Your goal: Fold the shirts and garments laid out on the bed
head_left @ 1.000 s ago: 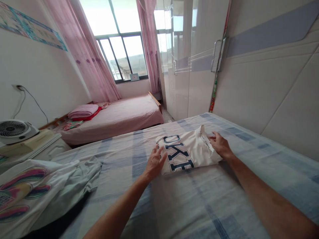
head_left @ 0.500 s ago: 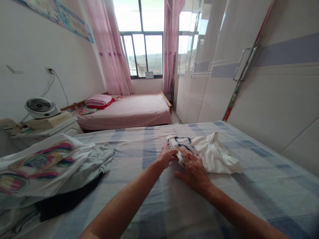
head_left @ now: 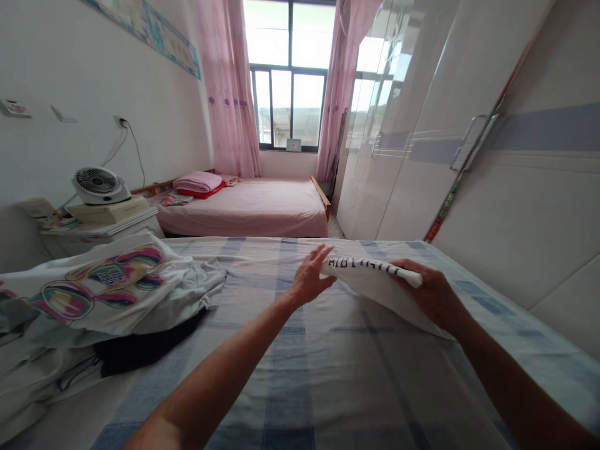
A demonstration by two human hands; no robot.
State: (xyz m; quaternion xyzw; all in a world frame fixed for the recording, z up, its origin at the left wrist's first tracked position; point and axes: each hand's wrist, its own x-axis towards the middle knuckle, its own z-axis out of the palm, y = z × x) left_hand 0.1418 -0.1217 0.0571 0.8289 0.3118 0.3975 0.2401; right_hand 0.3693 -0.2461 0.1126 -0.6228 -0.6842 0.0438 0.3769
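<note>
right hand [head_left: 434, 294]: fingers closed on folded white T-shirt [head_left: 375, 282], lifted off checked bed [head_left: 300, 375] | left hand [head_left: 309, 278]: fingers spread, flat at its left end | tip: support both ends so folds hold

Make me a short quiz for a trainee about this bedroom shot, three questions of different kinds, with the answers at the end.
1. True or false: the right hand grips the folded white shirt and holds it partly lifted off the checked bed sheet.
2. Multiple choice: what stands on the white cabinet by the left wall? A) a lamp B) a small fan C) a kettle
3. Short answer: where does the pile of clothes lie relative to the left hand?

Key
1. True.
2. B, the small fan.
3. To its left, apart from it, on the same bed.
</note>
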